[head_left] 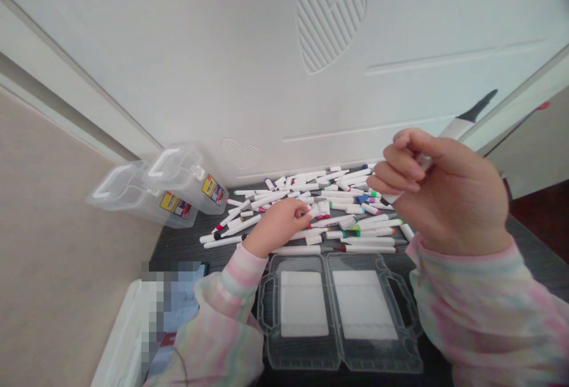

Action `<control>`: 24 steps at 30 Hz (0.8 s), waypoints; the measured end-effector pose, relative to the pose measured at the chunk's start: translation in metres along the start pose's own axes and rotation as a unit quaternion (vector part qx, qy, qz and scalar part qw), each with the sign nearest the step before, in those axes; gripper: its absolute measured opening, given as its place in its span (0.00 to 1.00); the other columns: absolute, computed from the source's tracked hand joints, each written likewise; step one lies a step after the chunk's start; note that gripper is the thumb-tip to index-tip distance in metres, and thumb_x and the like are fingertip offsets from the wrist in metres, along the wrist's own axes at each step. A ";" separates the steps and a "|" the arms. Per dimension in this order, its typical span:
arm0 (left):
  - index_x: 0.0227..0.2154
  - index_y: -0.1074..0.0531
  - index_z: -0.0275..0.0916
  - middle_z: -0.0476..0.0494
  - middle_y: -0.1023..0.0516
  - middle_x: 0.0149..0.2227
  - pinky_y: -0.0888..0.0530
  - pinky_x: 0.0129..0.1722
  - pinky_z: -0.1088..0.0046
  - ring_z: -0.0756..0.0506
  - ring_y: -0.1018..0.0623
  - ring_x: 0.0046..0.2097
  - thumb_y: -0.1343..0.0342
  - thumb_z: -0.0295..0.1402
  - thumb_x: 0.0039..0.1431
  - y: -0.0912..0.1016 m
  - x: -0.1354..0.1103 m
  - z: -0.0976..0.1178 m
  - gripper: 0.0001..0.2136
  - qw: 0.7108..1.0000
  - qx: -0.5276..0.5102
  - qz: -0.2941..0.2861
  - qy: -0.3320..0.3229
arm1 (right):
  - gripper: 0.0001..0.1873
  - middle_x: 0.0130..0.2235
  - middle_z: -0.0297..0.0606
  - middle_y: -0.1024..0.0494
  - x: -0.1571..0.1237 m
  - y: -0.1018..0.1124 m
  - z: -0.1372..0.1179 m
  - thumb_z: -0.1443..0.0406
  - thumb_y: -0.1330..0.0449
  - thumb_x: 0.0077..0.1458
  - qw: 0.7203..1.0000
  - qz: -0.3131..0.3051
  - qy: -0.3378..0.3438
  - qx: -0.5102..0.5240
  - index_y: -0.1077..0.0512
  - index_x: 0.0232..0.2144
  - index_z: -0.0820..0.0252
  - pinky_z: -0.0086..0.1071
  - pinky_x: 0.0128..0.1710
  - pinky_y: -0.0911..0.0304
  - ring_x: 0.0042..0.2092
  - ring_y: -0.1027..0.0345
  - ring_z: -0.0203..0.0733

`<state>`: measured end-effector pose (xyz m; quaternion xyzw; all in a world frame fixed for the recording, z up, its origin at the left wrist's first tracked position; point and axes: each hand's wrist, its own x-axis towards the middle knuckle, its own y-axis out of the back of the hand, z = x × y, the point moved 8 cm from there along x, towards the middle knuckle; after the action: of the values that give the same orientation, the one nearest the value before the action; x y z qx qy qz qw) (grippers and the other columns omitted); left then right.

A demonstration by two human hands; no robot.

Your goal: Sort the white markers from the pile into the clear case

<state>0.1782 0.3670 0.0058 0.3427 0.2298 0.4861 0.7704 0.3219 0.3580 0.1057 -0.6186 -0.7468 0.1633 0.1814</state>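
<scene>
My right hand (440, 188) is raised above the right side of the table, its fingers curled round a white marker (457, 128). The marker's dark tapered end points up and to the right; the palm hides its middle. Lower down, my left hand (282, 224) reaches into a spread of white markers (364, 242) and loose caps. Its thumb and forefinger close at a short white marker cap (313, 211). Several of the markers lie uncapped, showing coloured ends. Nearest me lies an opened clear plastic case (329, 316) with white panels inside its two halves.
Two clear plastic boxes (186, 173) with yellow labels stand at the back left, against a white door (249, 55) with embossed hearts. A white object (120, 333), partly blurred out, is at lower left. The dark table (182, 245) meets a beige wall on the left.
</scene>
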 end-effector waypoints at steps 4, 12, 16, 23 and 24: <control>0.20 0.33 0.37 0.51 0.35 0.21 0.44 0.25 0.73 0.50 0.36 0.25 0.51 0.34 0.50 -0.006 0.001 -0.007 0.08 1.000 0.026 0.006 0.003 | 0.14 0.17 0.28 0.55 0.000 0.000 0.000 0.67 0.56 0.55 1.000 -0.001 -0.001 0.002 0.37 0.21 0.58 0.31 0.20 0.62 0.18 0.63 0.29; 0.25 0.31 0.37 0.51 0.33 0.22 0.41 0.26 0.75 0.51 0.35 0.26 0.50 0.41 0.51 0.005 -0.003 0.007 0.12 0.994 -0.105 -0.025 0.013 | 0.12 0.18 0.28 0.56 0.000 0.000 0.000 0.66 0.54 0.54 1.000 -0.002 0.001 -0.027 0.37 0.21 0.57 0.31 0.20 0.61 0.19 0.63 0.29; 0.20 0.33 0.36 0.52 0.35 0.21 0.40 0.27 0.76 0.53 0.36 0.25 0.48 0.40 0.50 0.015 -0.013 0.027 0.12 0.923 -0.383 -0.046 0.000 | 0.11 0.17 0.28 0.56 0.000 0.000 0.001 0.65 0.53 0.53 1.000 0.005 0.001 -0.027 0.37 0.21 0.57 0.31 0.20 0.62 0.18 0.63 0.29; 0.18 0.32 0.36 0.52 0.38 0.17 0.43 0.24 0.74 0.53 0.39 0.22 0.44 0.38 0.48 0.021 -0.031 0.056 0.12 0.774 -0.623 -0.090 -0.064 | 0.11 0.17 0.28 0.54 -0.001 -0.002 0.002 0.66 0.52 0.53 1.000 0.000 -0.006 -0.014 0.37 0.20 0.57 0.31 0.20 0.62 0.18 0.63 0.30; 0.18 0.32 0.36 0.52 0.38 0.17 0.43 0.24 0.74 0.52 0.38 0.22 0.44 0.38 0.49 0.021 -0.033 0.058 0.11 0.771 -0.627 -0.092 -0.069 | 0.11 0.17 0.28 0.54 -0.001 -0.001 0.003 0.65 0.52 0.53 1.000 0.001 -0.006 -0.016 0.37 0.21 0.57 0.31 0.20 0.62 0.18 0.63 0.30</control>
<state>0.1916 0.3261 0.0606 -0.2064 -0.1492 0.4239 0.8692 0.3195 0.3567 0.1039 -0.6211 -0.7500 0.1551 0.1665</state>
